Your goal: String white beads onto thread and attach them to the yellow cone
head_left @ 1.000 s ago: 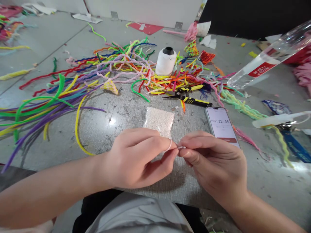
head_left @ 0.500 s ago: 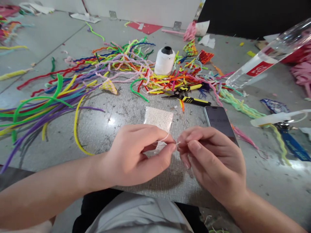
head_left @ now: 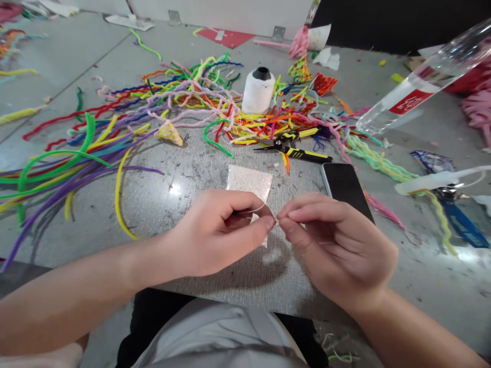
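Observation:
My left hand pinches a thin white thread between thumb and forefinger, with a loop of it curving over the fingers. Almost touching it, my right hand has its thumb and fingertips closed together on the thread's short end, of which only a speck shows. A clear bag of tiny white beads lies on the table just behind the left hand and is partly covered by it. The phone, its screen dark, rests behind the right hand.
A white thread spool stands among tangled coloured pipe cleaners. Black-and-yellow pliers lie in front of it. To the right are a tilted clear bottle, a white stick-shaped item and a blue strap.
My right thumb and fingers have closed together at the thread, where they were looser before. Both hands have shifted slightly upward. The phone's screen has gone from showing digits to dark.

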Available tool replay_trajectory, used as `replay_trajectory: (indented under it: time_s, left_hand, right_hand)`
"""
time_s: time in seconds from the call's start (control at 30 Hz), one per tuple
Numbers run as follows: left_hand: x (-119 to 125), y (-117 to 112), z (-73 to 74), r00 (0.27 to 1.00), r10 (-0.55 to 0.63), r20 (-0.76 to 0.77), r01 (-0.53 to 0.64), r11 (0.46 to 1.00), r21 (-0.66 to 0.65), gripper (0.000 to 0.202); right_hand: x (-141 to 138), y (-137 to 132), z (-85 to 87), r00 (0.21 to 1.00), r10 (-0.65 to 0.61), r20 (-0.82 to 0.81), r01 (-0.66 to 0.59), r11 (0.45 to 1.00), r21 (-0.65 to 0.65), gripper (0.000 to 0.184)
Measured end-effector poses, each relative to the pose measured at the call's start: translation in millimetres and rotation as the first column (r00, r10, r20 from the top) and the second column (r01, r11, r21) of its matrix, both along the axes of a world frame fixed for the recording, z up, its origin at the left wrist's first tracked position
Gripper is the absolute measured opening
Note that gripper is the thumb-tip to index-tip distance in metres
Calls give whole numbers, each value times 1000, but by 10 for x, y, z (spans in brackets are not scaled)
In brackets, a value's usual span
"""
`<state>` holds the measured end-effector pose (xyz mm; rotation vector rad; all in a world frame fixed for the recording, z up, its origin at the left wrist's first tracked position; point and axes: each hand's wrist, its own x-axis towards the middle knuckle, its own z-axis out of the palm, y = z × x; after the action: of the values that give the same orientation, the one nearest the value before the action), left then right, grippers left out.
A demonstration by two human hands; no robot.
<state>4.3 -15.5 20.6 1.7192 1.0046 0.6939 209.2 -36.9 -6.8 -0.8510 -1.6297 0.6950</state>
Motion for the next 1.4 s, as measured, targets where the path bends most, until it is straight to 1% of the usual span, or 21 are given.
replay_trajectory:
  time_s: [0.2,0.4,0.47,0.57,0.63,0.67,0.73,0.8,0.83,0.87,0.93,1.03,1.13,1.23,1.33,1.4]
  left_hand:
    - [30,26,-6,999,17,-28,-18,1000,-23,15]
    - [23,38,-30,999,17,-41,-17,1000,9,18]
    - [22,38,-37,999,6,-40,-5,1000,9,18]
    - [27,38,-44,999,6,-42,-6,1000,-9,18]
    - [29,42,-47,999,23,-34,-24,1000,-20,18]
    - [29,44,-48,999,35,-25,-35,999,-29,18]
    - [29,51,-45,998,57,6,-56,996,-64,17]
    - [30,55,-37,996,83,44,-77,987,-138,17]
    - [32,56,-31,993,97,61,-84,979,-185,17]
    - [35,56,-25,991,106,77,-86,969,-231,17]
    - [40,53,-16,989,105,103,-69,949,-306,18]
    - [44,45,-10,989,78,126,-28,935,-354,20]
    - [43,42,-8,990,67,123,-19,933,-359,21]
    - [54,38,-4,989,65,132,-18,943,-331,19]
    - [76,28,-10,990,50,133,-11,962,-274,18]
    - [85,18,-30,993,45,110,-20,976,-217,18]
  right_hand:
    - [20,26,-116,993,-74,88,71,997,38,18]
    - [6,-2,-88,969,-168,183,155,985,81,19]
    - [16,-27,-96,965,-186,183,178,982,57,17]
    - [46,-36,-138,962,-222,162,232,972,-46,10]
    - [68,-5,-163,965,-230,125,243,965,-97,7]
    - [77,21,-170,970,-223,100,232,967,-101,6]
    - [90,84,-174,982,-180,52,182,982,-51,8]
    - [96,143,-174,994,-101,52,97,993,72,14]
    - [95,166,-175,996,-58,70,48,988,146,17]
    - [93,183,-178,995,-25,97,4,977,215,19]
    - [81,203,-186,988,-8,155,-44,944,327,22]
    - [61,214,-196,976,-32,216,-63,907,417,23]
    - [55,225,-200,969,-21,245,-94,889,449,25]
    - [56,233,-207,966,-10,258,-110,889,445,24]
    - [46,213,-212,971,-50,235,-59,900,433,21]
    - [31,178,-210,971,-95,220,3,923,385,17]
